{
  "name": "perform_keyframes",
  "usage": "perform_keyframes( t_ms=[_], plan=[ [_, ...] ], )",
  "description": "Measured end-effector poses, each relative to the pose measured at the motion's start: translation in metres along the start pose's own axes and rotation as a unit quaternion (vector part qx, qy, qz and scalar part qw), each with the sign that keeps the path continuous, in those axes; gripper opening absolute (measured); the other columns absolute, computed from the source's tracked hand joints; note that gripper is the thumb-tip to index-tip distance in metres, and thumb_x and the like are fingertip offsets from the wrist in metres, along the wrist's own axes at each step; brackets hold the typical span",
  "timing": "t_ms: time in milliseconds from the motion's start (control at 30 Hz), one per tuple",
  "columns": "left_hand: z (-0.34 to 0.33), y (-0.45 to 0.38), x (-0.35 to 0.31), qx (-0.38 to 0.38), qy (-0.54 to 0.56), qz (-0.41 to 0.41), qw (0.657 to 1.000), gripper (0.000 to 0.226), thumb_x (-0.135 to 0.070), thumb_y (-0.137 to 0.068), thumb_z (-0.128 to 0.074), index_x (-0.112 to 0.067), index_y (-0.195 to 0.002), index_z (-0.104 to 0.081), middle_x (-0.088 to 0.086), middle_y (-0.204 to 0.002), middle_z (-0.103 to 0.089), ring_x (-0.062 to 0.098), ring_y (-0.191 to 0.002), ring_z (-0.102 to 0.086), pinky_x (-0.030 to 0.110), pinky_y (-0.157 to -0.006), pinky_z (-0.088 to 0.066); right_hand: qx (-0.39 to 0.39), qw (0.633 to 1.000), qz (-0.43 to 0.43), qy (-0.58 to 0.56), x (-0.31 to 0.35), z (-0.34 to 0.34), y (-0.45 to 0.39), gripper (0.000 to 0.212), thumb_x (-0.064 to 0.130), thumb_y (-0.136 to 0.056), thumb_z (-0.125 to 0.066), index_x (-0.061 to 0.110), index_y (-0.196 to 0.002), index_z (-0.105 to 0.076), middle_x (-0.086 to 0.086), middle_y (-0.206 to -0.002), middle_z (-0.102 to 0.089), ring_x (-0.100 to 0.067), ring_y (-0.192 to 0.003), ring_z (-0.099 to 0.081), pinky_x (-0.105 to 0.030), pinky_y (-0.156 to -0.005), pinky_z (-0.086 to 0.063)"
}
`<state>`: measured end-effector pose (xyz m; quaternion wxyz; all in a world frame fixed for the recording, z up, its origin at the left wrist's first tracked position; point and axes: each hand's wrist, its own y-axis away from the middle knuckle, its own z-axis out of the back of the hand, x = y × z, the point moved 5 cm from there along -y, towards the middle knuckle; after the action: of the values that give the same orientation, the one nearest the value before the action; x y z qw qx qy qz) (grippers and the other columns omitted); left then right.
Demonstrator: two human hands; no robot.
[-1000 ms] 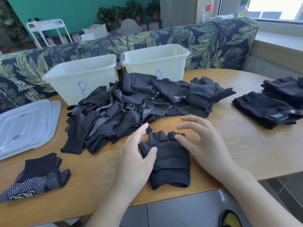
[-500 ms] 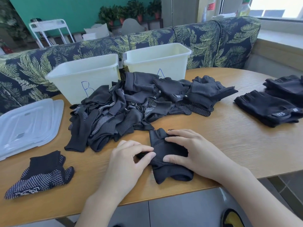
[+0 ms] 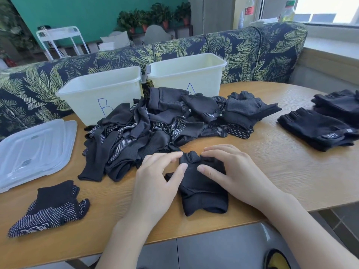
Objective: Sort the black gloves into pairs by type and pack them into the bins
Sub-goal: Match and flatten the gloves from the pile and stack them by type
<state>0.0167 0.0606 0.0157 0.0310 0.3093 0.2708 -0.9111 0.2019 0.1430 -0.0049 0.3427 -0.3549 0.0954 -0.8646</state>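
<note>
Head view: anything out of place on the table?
Nothing damaged. One dotted glove lies alone at the near left, apart from the unsorted pile; both bin lids are off, stacked left of bin B.

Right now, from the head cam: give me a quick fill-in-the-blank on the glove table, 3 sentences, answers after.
1. Both hands, left hand and right hand, rest on a fingerless glove lying on the ____.
2. The bin nearer the clear lids is marked with the letter ____.
3. The dotted glove lying alone sits on the person's ____ side.

Missing words: table; B; left
</note>
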Motion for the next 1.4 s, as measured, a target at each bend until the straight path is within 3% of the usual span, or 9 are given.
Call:
perform_keyframes(
  t_ms=[133,300,433,567,800,1100,1333,1400],
  plan=[
    [-0.007,-0.016,-0.009,0.01,0.022,0.016,1.0,0.037,-0.036,-0.089,-0.072,-0.036,-0.126,-0.068,-0.02,-0.1,-0.064,0.001,-0.101,-0.055,0.001,-0.091,-0.031,-0.031,0.999,-0.022,0.01,-0.009,0.008,-0.011,0.043,0.056,-0.091,-0.061,0.025,-0.119,-0.072,0.015,-0.118,-0.067,-0.007,-0.12,-0.054,-0.013,-0.103,-0.034],
    [-0.017,-0.028,-0.016,-0.005,0.06,0.03,0.998,0.04,-0.035,-0.09,-0.073,-0.037,-0.129,-0.065,-0.017,-0.099,-0.066,0.004,-0.098,-0.058,0.022,-0.094,-0.045,-0.085,0.993,-0.067,0.036,-0.035,0.034,-0.027,0.037,0.049,-0.093,-0.064,0.026,-0.122,-0.069,0.012,-0.123,-0.066,-0.011,-0.122,-0.055,-0.022,-0.101,-0.036],
    [-0.029,-0.034,-0.022,0.013,0.076,0.027,0.997,0.039,-0.034,-0.09,-0.072,-0.037,-0.129,-0.066,-0.018,-0.098,-0.066,0.003,-0.097,-0.058,0.026,-0.094,-0.047,-0.127,0.984,-0.116,0.044,-0.063,0.051,-0.035,0.042,0.043,-0.093,-0.067,0.021,-0.129,-0.065,0.003,-0.13,-0.063,-0.017,-0.124,-0.055,-0.027,-0.102,-0.038],
    [-0.04,-0.038,-0.027,0.033,0.087,0.025,0.995,0.038,-0.036,-0.091,-0.071,-0.036,-0.129,-0.066,-0.017,-0.097,-0.066,0.003,-0.095,-0.058,0.022,-0.089,-0.048,-0.093,0.98,-0.165,0.069,-0.086,0.048,-0.037,0.055,0.049,-0.091,-0.066,0.026,-0.139,-0.058,-0.003,-0.14,-0.048,-0.026,-0.131,-0.042,-0.03,-0.106,-0.032],
    [-0.055,-0.036,-0.033,0.045,0.094,0.012,0.994,0.033,-0.033,-0.091,-0.072,-0.036,-0.124,-0.069,-0.015,-0.094,-0.067,0.007,-0.091,-0.061,0.013,-0.082,-0.044,-0.027,0.975,-0.179,0.127,-0.098,0.035,-0.035,0.052,0.059,-0.09,-0.062,0.037,-0.137,-0.059,0.001,-0.163,-0.023,-0.029,-0.142,-0.019,-0.05,-0.12,-0.022],
    [-0.053,-0.033,-0.03,0.026,0.113,0.014,0.993,0.03,-0.03,-0.09,-0.073,-0.034,-0.12,-0.071,-0.014,-0.093,-0.068,0.009,-0.09,-0.063,0.019,-0.081,-0.049,-0.042,0.976,-0.184,0.107,-0.098,0.038,-0.037,0.064,0.057,-0.094,-0.056,0.028,-0.15,-0.045,0.008,-0.164,-0.026,-0.03,-0.142,-0.023,-0.052,-0.118,-0.024],
    [-0.052,-0.031,-0.029,0.029,0.116,0.024,0.993,0.031,-0.031,-0.091,-0.072,-0.037,-0.121,-0.07,-0.016,-0.094,-0.068,0.007,-0.092,-0.063,0.023,-0.082,-0.05,-0.142,0.981,-0.122,0.05,-0.079,0.051,-0.034,0.061,0.044,-0.094,-0.065,0.021,-0.148,-0.049,0.008,-0.154,-0.043,-0.026,-0.136,-0.033,-0.039,-0.117,-0.027],
    [-0.051,-0.032,-0.031,0.028,0.117,0.022,0.992,0.031,-0.031,-0.091,-0.071,-0.037,-0.12,-0.07,-0.017,-0.094,-0.068,0.008,-0.092,-0.063,0.022,-0.082,-0.049,-0.171,0.98,-0.1,0.021,-0.073,0.055,-0.033,0.058,0.042,-0.095,-0.065,0.021,-0.147,-0.051,0.009,-0.15,-0.045,-0.025,-0.134,-0.036,-0.041,-0.115,-0.034]
  ],
)
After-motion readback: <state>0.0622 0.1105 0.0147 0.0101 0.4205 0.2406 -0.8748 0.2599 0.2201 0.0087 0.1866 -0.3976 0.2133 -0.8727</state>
